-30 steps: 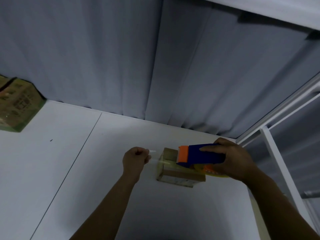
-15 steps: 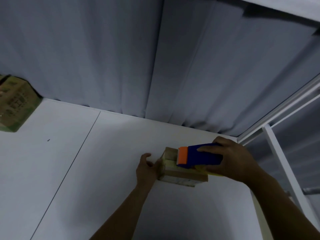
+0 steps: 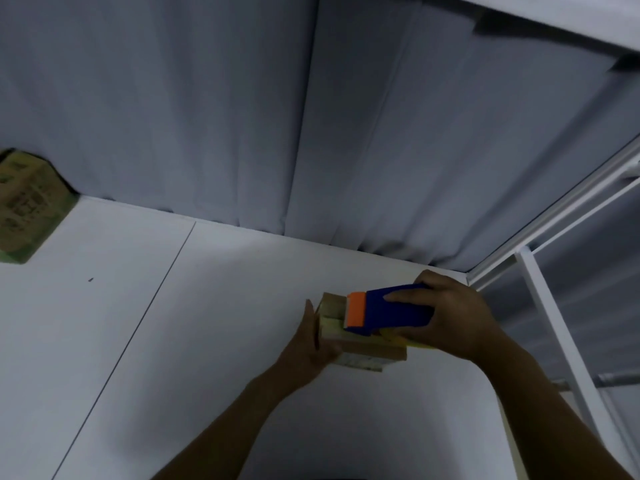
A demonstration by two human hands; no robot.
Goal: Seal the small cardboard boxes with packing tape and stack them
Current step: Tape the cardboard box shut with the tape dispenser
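Head view. A small brown cardboard box (image 3: 372, 351) lies on the white tabletop (image 3: 173, 358), near its far right corner and well apart from a larger printed cardboard box with green edges (image 3: 24, 206) at the far left. The right hand (image 3: 457, 317) holds a blue plastic tape dispenser with an orange front plate (image 3: 391, 311) across the top of the small box; its grip is closed round the dispenser body, the fingers lying along the upper face. A yellowish tape roll (image 3: 417, 344) shows beneath the dispenser. The left hand (image 3: 308, 344) lies against the box's left end, fingers straight and pressed flat to the cardboard, so its grip stands open. A grey pleated curtain (image 3: 311, 116) hangs behind the tabletop; a white metal frame (image 3: 550, 317) stands at right.
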